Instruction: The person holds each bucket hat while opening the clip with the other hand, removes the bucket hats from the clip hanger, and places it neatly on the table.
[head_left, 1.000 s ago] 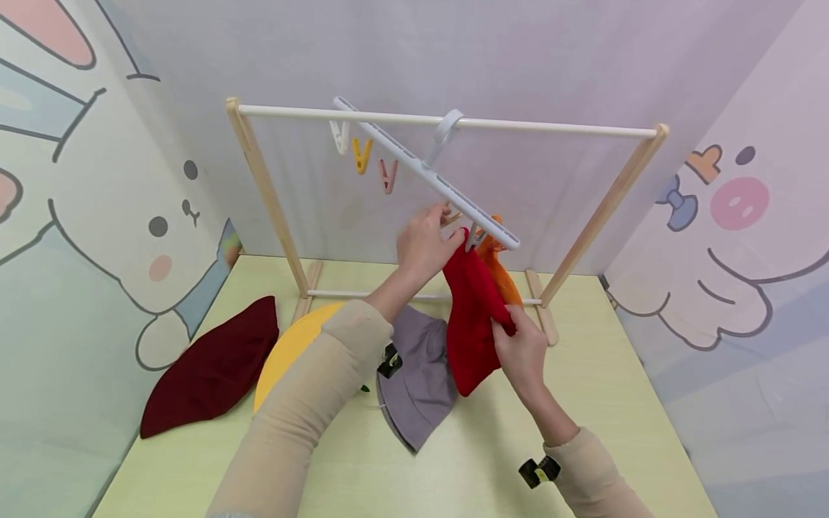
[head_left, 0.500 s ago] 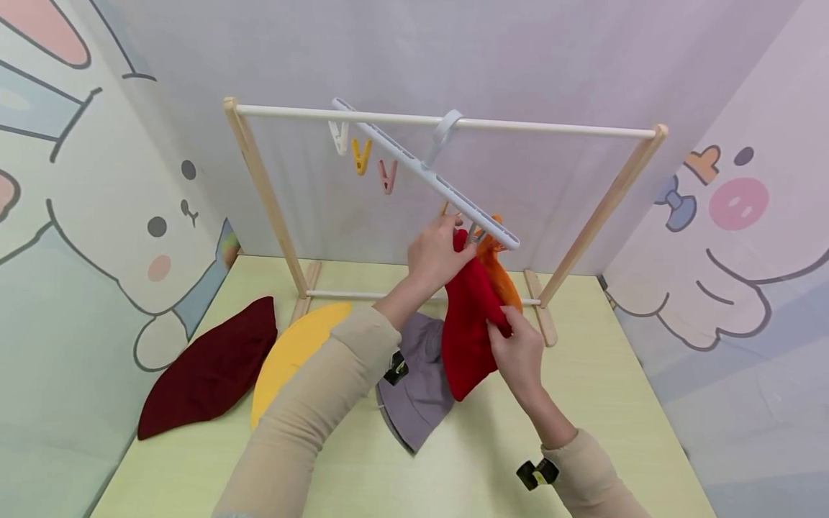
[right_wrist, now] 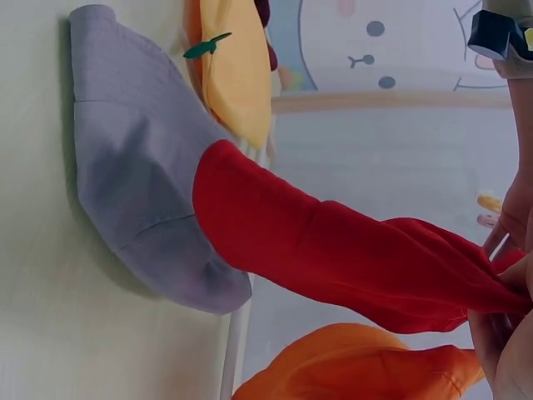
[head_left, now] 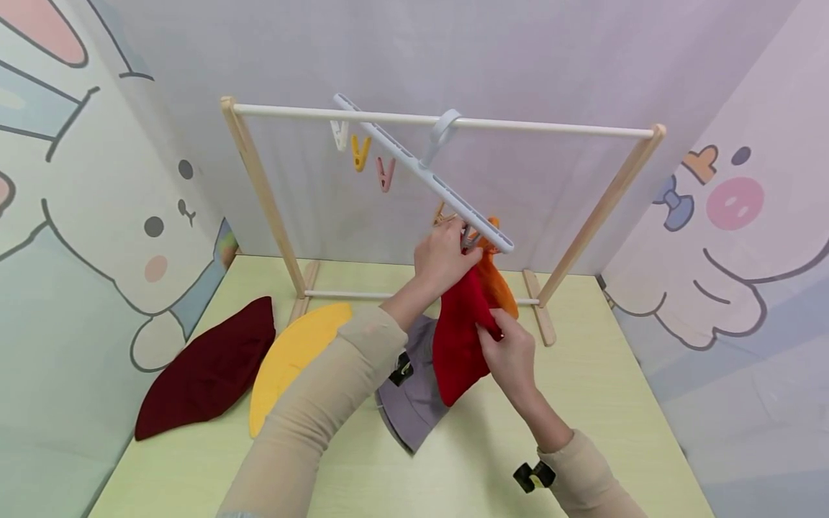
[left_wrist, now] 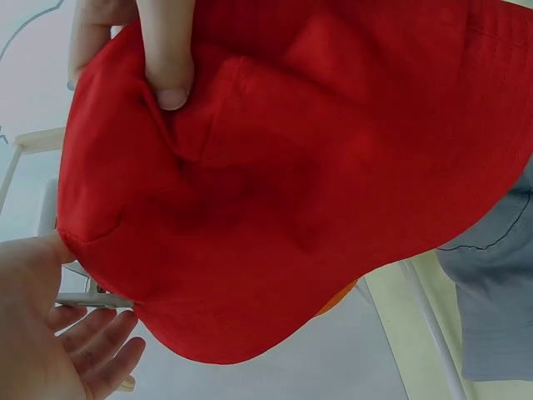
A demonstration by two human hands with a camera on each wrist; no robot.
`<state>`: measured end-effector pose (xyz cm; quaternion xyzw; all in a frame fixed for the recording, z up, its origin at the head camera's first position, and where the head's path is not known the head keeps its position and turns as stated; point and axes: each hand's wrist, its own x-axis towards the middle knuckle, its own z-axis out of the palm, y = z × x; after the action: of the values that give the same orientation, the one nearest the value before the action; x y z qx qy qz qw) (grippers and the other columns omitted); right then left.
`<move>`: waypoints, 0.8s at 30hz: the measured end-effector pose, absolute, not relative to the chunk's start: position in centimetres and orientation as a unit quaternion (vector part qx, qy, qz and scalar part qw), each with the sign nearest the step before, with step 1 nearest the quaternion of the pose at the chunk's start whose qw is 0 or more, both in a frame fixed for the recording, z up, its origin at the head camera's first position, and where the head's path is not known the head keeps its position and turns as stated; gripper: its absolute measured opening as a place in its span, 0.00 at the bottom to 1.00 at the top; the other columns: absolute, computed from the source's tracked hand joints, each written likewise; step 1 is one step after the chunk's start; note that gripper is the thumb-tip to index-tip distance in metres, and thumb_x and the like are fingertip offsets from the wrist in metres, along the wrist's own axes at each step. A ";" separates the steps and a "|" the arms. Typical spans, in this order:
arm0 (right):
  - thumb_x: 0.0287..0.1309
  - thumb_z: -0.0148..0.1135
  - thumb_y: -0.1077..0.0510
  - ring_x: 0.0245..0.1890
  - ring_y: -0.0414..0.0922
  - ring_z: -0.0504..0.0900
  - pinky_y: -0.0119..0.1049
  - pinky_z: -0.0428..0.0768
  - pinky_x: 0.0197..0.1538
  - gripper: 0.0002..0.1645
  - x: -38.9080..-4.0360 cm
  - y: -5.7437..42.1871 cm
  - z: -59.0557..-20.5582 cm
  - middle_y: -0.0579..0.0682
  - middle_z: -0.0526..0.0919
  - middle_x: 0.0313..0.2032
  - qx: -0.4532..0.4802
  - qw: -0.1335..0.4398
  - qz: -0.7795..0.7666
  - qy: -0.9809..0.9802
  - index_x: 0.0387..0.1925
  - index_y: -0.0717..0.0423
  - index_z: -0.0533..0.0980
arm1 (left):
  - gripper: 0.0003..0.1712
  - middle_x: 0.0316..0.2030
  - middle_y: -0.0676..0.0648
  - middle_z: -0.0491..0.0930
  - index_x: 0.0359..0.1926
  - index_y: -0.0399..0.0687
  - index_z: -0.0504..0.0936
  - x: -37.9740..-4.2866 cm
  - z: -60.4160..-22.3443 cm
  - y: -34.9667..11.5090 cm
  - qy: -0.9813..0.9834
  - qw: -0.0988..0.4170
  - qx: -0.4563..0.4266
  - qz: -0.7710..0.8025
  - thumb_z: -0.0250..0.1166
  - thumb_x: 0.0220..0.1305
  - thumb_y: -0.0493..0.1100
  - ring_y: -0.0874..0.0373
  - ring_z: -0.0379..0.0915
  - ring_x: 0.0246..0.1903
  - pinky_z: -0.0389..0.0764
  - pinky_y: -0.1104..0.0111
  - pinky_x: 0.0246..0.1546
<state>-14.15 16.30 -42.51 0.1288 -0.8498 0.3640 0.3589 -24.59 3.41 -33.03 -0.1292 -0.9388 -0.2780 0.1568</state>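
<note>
One red hat (head_left: 457, 342) hangs above the tabletop (head_left: 557, 446), its side fold pinched in the narrow grip of the right hand (head_left: 512, 352). At the hat's upper edge, the left hand (head_left: 440, 257) has its thumb and fingers around a gray clip (head_left: 468, 239); how hard that grip squeezes, one cannot tell. The clip sits near the low end of a tilted pale hanger (head_left: 447, 193), hooked over the white rail (head_left: 550, 127) of a wooden-legged rack. Just beyond the red hat, an orange hat (head_left: 497, 288) hangs near the same end. A wooden clip (head_left: 441, 214) sits beside the left fingers, while white, yellow and pink clips (head_left: 385, 175) dangle toward the hanger's other end. On the tabletop lie a gray hat (head_left: 408, 403), partly hidden behind the red one, a yellow hat (head_left: 291, 363) and, just beside that, a maroon hat (head_left: 207, 370).
</note>
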 end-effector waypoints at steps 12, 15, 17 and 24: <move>0.46 0.65 0.68 0.21 0.38 0.71 0.25 0.71 0.26 0.05 -13.7 15.6 -42.2 0.47 0.78 0.23 0.154 0.345 0.365 -0.851 0.27 0.58 0.78 | 0.14 0.28 0.55 0.75 0.34 0.54 0.74 -24.8 -32.9 3.5 -0.942 0.157 -0.122 -0.272 0.61 0.56 0.57 0.60 0.72 0.26 0.72 0.68 0.22; 0.46 0.66 0.68 0.21 0.38 0.71 0.26 0.73 0.26 0.05 -13.7 15.5 -42.1 0.48 0.79 0.24 0.157 0.343 0.362 -0.853 0.28 0.59 0.78 | 0.14 0.25 0.54 0.73 0.30 0.54 0.72 -24.8 -32.8 3.5 -0.943 0.158 -0.119 -0.267 0.61 0.56 0.57 0.59 0.70 0.24 0.69 0.69 0.20; 0.45 0.66 0.69 0.22 0.38 0.72 0.27 0.74 0.27 0.06 -13.7 15.5 -42.1 0.48 0.79 0.24 0.158 0.342 0.359 -0.854 0.28 0.58 0.78 | 0.14 0.23 0.54 0.73 0.29 0.54 0.72 -24.8 -32.7 3.5 -0.944 0.153 -0.116 -0.268 0.62 0.56 0.57 0.59 0.70 0.23 0.68 0.69 0.19; 0.44 0.66 0.70 0.22 0.38 0.73 0.28 0.75 0.27 0.08 -13.5 15.2 -41.9 0.47 0.80 0.24 0.164 0.342 0.364 -0.851 0.28 0.58 0.79 | 0.13 0.21 0.55 0.72 0.28 0.56 0.72 -24.9 -32.7 3.6 -0.945 0.150 -0.114 -0.268 0.61 0.56 0.58 0.59 0.68 0.20 0.65 0.70 0.18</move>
<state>-13.47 15.20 -41.88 0.1644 -0.8506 0.3642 0.3417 -24.91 3.65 -32.69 -0.1136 -0.9450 -0.2679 0.1495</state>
